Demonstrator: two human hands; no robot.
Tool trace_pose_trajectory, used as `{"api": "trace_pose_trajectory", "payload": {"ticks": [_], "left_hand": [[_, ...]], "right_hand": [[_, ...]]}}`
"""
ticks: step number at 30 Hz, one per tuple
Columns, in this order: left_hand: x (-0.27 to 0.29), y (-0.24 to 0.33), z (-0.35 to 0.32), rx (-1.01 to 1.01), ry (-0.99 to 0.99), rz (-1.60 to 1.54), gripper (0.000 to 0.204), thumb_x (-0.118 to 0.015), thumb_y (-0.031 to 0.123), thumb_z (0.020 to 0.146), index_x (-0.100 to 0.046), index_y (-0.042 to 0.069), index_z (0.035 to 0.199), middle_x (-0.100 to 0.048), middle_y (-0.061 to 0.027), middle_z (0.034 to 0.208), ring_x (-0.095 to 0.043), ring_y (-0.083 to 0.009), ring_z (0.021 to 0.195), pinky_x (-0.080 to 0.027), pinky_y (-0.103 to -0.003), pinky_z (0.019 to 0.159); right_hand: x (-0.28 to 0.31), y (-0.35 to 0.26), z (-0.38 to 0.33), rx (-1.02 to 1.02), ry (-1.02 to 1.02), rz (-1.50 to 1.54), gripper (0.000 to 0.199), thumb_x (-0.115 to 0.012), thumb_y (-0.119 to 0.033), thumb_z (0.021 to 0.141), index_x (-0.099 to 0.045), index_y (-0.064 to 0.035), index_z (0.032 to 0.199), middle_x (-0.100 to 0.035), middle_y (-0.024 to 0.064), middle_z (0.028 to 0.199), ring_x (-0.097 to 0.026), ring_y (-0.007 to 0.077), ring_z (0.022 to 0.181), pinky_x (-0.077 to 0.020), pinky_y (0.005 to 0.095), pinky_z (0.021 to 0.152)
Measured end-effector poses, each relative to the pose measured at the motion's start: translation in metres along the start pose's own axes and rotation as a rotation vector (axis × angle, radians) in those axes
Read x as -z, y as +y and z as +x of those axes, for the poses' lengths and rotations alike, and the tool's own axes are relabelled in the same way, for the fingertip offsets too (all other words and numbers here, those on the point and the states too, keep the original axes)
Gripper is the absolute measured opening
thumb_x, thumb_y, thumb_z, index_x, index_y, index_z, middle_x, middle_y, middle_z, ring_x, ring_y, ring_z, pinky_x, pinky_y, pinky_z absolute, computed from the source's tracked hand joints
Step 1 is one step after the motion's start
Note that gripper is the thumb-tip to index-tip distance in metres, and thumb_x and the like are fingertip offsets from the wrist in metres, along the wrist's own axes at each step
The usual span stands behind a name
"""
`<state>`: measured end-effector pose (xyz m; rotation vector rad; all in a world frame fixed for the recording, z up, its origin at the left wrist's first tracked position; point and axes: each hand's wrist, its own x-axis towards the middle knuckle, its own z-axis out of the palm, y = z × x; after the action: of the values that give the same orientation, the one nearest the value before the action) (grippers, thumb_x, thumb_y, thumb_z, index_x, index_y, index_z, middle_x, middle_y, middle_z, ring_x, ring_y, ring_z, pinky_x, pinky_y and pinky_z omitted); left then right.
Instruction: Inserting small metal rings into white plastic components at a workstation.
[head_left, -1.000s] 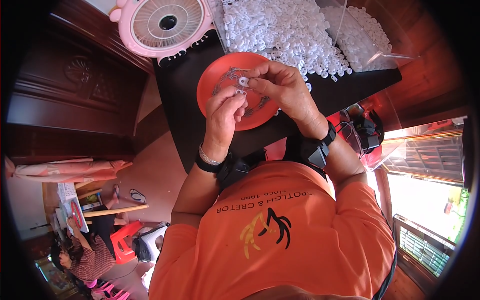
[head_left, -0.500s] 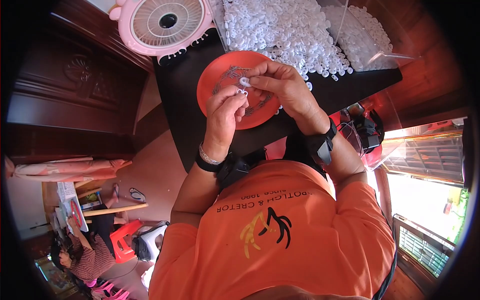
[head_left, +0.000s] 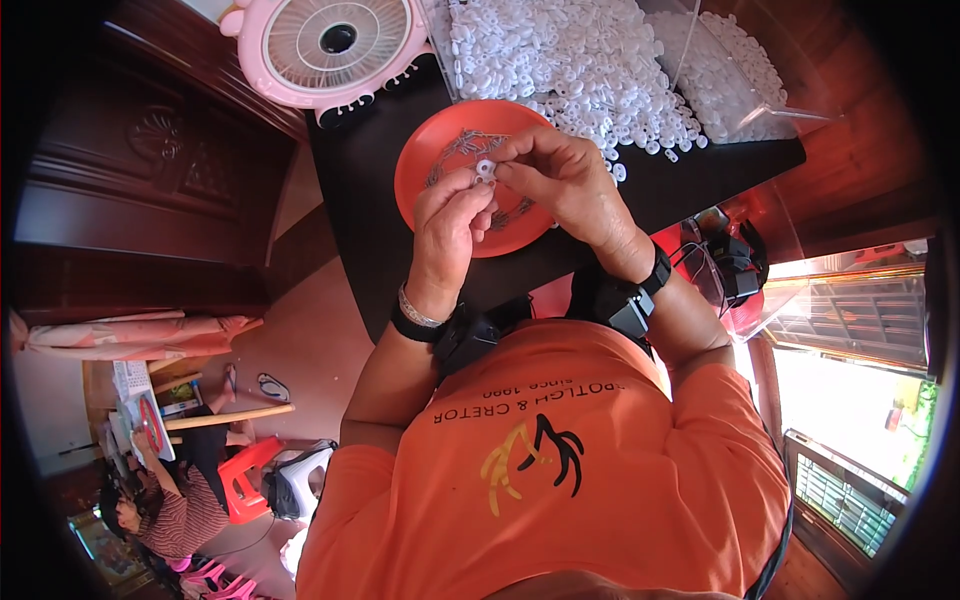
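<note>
Both hands meet over a round red plate (head_left: 430, 168) on a black table (head_left: 365, 225). My left hand (head_left: 448, 222) and my right hand (head_left: 560, 178) pinch one small white plastic ring (head_left: 485, 169) between their fingertips. Thin metal pieces (head_left: 462, 148) lie on the plate under the hands. A big heap of small white plastic parts (head_left: 565, 60) covers the table just beyond the plate. Each wrist wears a black band.
A pink table fan (head_left: 330, 45) stands at the table's far left. A clear plastic bin (head_left: 735, 75) with more white parts sits far right. Dark wooden furniture (head_left: 130, 190) lies left. Another person (head_left: 165, 505) sits at lower left by a red stool (head_left: 245, 475).
The hands have drawn a little closer together over the plate, fingertips now meeting on the white ring. Nothing else has moved.
</note>
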<state>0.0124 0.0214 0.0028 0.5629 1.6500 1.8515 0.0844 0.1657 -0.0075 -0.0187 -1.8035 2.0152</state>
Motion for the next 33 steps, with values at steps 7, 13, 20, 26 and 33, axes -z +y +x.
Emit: {"api": "trace_pose_trajectory", "payload": {"ticks": [7, 13, 20, 26, 33], "left_hand": [[0.001, -0.003, -0.001, -0.019, -0.037, 0.027, 0.018, -0.051, 0.018, 0.086, -0.058, 0.004, 0.077, -0.052, 0.0021, 0.063, -0.044, -0.0040, 0.054, -0.031, -0.018, 0.047], [0.000, -0.004, 0.000, -0.034, -0.056, -0.029, 0.019, -0.048, 0.018, 0.089, -0.059, 0.005, 0.081, -0.051, 0.0017, 0.062, -0.043, -0.0046, 0.052, -0.030, -0.018, 0.046], [0.007, -0.014, 0.003, 0.009, -0.072, -0.080, 0.023, -0.048, 0.021, 0.092, -0.060, 0.001, 0.089, -0.057, -0.0034, 0.067, -0.052, -0.0097, 0.056, -0.036, -0.020, 0.049], [0.004, -0.010, 0.002, -0.032, -0.086, -0.123, 0.029, -0.047, 0.028, 0.090, -0.060, 0.005, 0.079, -0.059, -0.0020, 0.065, -0.052, -0.0077, 0.054, -0.037, -0.019, 0.048], [0.002, -0.006, -0.014, -0.016, -0.069, -0.108, 0.032, -0.046, 0.031, 0.090, -0.060, 0.004, 0.078, -0.057, -0.0016, 0.063, -0.052, -0.0077, 0.052, -0.037, -0.019, 0.047]], "right_hand": [[0.002, 0.001, -0.001, -0.027, -0.072, -0.002, 0.010, -0.062, -0.002, 0.086, -0.059, 0.0015, 0.095, -0.064, 0.0026, 0.085, -0.059, 0.0065, 0.079, -0.0496, 0.0224, 0.071], [-0.003, -0.006, -0.004, -0.024, -0.092, 0.097, 0.012, -0.062, -0.002, 0.085, -0.057, 0.0003, 0.095, -0.064, 0.0036, 0.083, -0.061, 0.0086, 0.074, -0.0506, 0.0224, 0.068], [-0.004, -0.015, -0.004, 0.053, -0.104, -0.270, 0.021, -0.068, -0.003, 0.080, -0.057, -0.0003, 0.097, -0.063, 0.0041, 0.078, -0.061, 0.0073, 0.070, -0.0507, 0.0230, 0.063], [-0.005, -0.017, -0.006, 0.181, -0.050, -0.466, 0.024, -0.070, -0.002, 0.073, -0.060, -0.0006, 0.095, -0.062, 0.0057, 0.079, -0.063, 0.0116, 0.068, -0.0513, 0.0246, 0.062], [-0.005, -0.020, -0.011, 0.312, -0.138, -0.486, 0.027, -0.069, -0.002, 0.072, -0.061, -0.0019, 0.098, -0.062, 0.0082, 0.084, -0.065, 0.0165, 0.071, -0.0528, 0.0283, 0.064]]}}
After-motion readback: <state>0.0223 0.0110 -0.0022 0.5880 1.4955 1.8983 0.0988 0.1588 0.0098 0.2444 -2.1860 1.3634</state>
